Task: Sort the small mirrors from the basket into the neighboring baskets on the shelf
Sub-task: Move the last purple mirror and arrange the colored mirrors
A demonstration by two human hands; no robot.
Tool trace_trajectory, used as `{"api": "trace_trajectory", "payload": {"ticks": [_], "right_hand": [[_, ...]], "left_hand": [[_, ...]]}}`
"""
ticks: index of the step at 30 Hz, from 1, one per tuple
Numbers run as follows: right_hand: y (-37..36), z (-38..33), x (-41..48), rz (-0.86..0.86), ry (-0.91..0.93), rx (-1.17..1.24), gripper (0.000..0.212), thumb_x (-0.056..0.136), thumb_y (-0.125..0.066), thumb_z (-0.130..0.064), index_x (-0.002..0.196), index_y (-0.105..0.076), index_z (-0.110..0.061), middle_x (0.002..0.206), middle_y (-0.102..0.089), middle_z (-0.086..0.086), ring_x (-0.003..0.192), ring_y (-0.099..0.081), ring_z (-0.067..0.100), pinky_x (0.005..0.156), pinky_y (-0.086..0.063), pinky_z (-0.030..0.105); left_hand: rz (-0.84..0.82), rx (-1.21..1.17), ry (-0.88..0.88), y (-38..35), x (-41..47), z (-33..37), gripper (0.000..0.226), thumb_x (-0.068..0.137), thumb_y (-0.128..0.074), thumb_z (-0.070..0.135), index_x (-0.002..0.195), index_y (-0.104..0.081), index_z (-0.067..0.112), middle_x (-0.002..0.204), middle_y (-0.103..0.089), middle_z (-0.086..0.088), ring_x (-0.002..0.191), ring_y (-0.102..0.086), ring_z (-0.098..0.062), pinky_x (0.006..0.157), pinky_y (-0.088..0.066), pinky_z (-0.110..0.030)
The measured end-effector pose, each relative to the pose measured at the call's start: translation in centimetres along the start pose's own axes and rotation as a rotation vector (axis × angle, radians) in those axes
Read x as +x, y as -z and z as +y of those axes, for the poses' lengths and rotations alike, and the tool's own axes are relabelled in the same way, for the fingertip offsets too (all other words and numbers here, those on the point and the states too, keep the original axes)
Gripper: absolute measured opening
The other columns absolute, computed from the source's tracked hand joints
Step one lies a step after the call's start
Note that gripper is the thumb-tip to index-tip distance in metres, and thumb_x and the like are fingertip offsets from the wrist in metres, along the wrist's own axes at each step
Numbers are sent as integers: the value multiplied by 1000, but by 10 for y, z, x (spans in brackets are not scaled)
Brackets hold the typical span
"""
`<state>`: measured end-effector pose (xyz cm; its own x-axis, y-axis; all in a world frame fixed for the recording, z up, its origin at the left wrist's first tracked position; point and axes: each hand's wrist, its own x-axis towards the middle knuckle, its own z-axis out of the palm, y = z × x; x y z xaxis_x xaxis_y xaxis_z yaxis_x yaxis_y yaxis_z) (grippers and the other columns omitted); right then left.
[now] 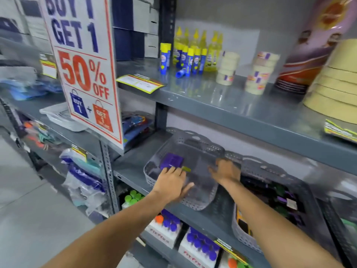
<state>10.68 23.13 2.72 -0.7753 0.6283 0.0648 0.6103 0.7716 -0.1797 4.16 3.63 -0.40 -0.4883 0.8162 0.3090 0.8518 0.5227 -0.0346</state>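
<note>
currently: left hand (171, 181) in the left basket (154, 176) near the shelf's (212, 215) front edge, fingers spread over a purple mirror (172, 161), touching or just short; right hand (226, 171) on that basket's right rim, fingers loosely apart, empty; middle basket (239, 232) holds the unsorted mirrors; step judged a placement; next, reach there.

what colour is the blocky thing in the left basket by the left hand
Purple, with a small yellow-green piece beside it. The purple block shows in the head view, the only one.

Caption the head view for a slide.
Both hands reach into a grey basket holding purple mirrors.
</note>
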Motion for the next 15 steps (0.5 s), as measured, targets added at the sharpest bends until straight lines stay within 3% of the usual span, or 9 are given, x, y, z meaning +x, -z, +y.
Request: {"api": "trace_trajectory", "payload": {"ticks": [6, 10, 12, 15], "right_hand": [[-42, -93, 18, -60, 57, 19, 53, 88, -49, -54, 121, -55, -14, 119, -65, 12, 108, -64, 30, 82, -54, 38], [-64, -131, 24, -163, 106, 30, 52, 91, -46, -53, 131, -45, -20, 130, -56, 16, 117, -56, 34, 89, -50, 41], [-76, -139, 27, -228, 119, -18, 56, 91, -41, -56, 135, -41, -23, 139, -47, 16, 124, -49, 35, 95, -47, 43], [-81, -141, 29, -237, 100, -18, 56, 90, -42, -58, 132, -44, -21, 139, -48, 14, 125, -48, 34, 97, -46, 40]], "left_hand": [[77, -79, 24, -24, -17, -57, 52, 87, -32, 57, 83, -62, 14, 81, -66, -6, 76, -62, -28, 74, -47, -38], [132, -117, 33, -30, -25, -78, 51, 88, -34, 56, 77, -61, 15, 74, -65, -5, 72, -60, -26, 78, -47, -38], [136, -120, 27, -34, -29, -88, 50, 88, -37, 54, 74, -63, 14, 71, -64, -5, 73, -60, -26, 86, -46, -38], [148, -123, 5, -39, -31, -98, 50, 88, -37, 52, 73, -66, 14, 70, -64, -4, 75, -62, -24, 98, -34, -37]]}}
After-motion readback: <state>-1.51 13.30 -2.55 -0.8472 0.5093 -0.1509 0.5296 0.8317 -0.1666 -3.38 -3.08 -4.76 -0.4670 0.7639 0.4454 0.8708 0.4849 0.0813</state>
